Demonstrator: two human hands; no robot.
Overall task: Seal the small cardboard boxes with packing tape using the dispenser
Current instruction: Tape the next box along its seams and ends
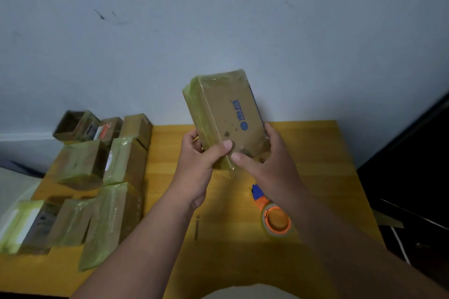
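Both hands hold one small brown cardboard box with blue print (227, 114), already wrapped in shiny yellowish tape, lifted above the middle of the yellow wooden table (315, 153) and tilted away. The left hand (199, 160) grips its lower left edge, thumb across the front. The right hand (269, 165) holds the lower right corner, its thumb pressing the tape end.

The step looks like smoothing the tape. It is better to rub firmly along every edge, then turn the box and check for loose flaps.

The orange and blue tape dispenser (274, 218) lies near the table's right edge, under the right forearm. Other taped boxes (109, 189) stand along the left edge.
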